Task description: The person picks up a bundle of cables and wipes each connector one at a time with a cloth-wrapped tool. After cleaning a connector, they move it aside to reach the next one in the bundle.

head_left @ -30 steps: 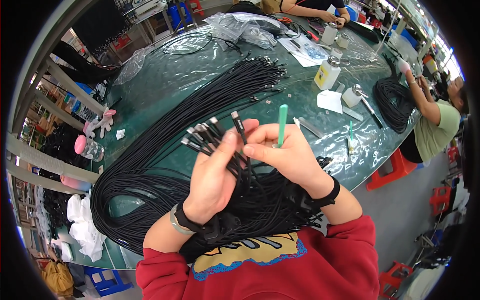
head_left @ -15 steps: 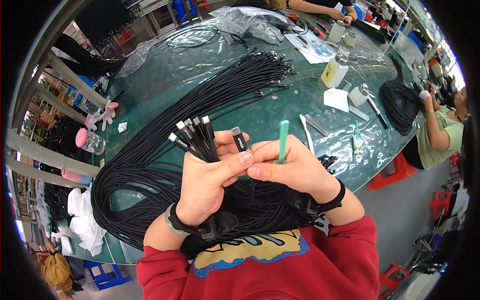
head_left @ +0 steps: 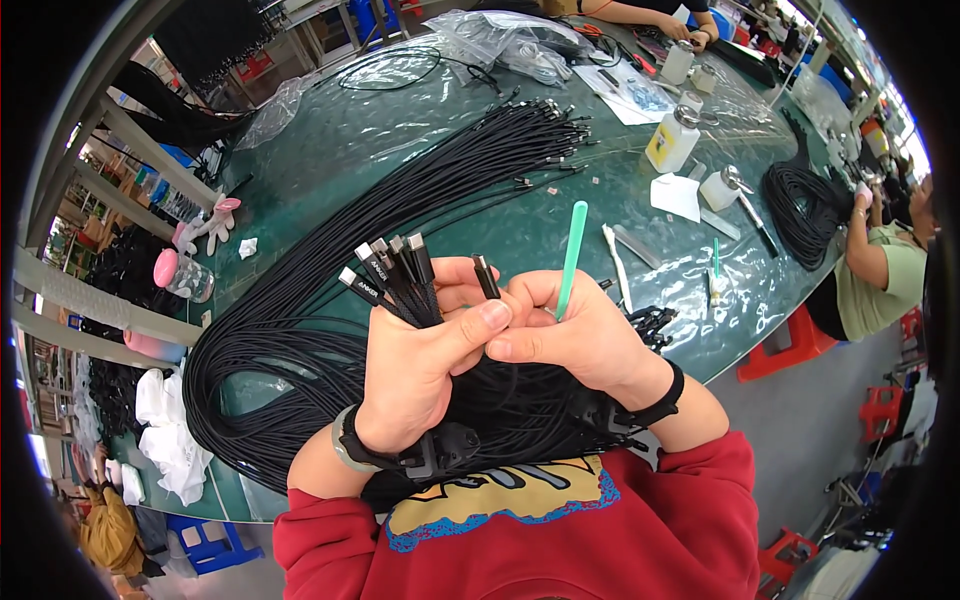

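My left hand [head_left: 418,365] is closed round several black braided cables, whose black plugs with metal tips [head_left: 402,275] fan out above its thumb. One separate cable plug [head_left: 486,277] stands up between my two hands, turned almost edge-on. The left thumb and the fingertips of my right hand [head_left: 592,335] meet just below this plug; its cable there is hidden by the fingers. A flat green stick [head_left: 573,255] sticks upward out of my right hand, held among the closed fingers.
A long bundle of black cables [head_left: 440,185] curves across the green tabletop [head_left: 300,170]. White bottles [head_left: 672,138], a white paper [head_left: 676,197] and a white brush-like tool [head_left: 616,265] lie to the right. A co-worker [head_left: 885,255] sits beyond the right edge, beside coiled cables [head_left: 800,215].
The separate plug has turned from its flat face to nearly edge-on. The green stick now shows longer and leans more to the right. Both hands stay nearly in place.
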{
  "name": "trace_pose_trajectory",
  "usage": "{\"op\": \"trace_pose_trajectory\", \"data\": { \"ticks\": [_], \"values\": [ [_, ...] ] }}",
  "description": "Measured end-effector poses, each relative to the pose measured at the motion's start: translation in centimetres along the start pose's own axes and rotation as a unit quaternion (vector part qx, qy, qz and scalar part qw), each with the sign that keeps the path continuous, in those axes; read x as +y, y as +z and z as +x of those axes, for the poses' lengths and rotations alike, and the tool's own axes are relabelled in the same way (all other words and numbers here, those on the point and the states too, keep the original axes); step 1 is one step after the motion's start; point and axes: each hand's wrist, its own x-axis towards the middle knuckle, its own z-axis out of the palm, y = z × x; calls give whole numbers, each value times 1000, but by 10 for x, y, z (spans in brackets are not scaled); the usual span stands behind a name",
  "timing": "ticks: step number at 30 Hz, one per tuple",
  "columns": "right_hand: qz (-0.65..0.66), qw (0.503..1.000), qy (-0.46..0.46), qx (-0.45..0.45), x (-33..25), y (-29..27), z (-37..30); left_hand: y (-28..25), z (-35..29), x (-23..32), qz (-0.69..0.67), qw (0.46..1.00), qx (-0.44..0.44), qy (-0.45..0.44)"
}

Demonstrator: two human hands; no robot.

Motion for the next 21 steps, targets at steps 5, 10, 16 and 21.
{"op": "trace_pose_trajectory", "data": {
  "ticks": [5, 10, 16, 21],
  "values": [
    [-39, 999, -29, 12, 3, -1, -2, -2, 0, 1, 7, 1000, -4, 3],
    [-15, 995, -89, 51, 1, 9, 0, -8, 4, 1, -32, 996, -75, -23],
    [-17, 997, -50, 47, -11, 13, -1, 6, 8, -8, -79, 990, -106, -50],
    [-60, 994, -67, 62, -1, 3, -3, 7, 9, -9, -66, 988, -127, -64]
  ]
}}
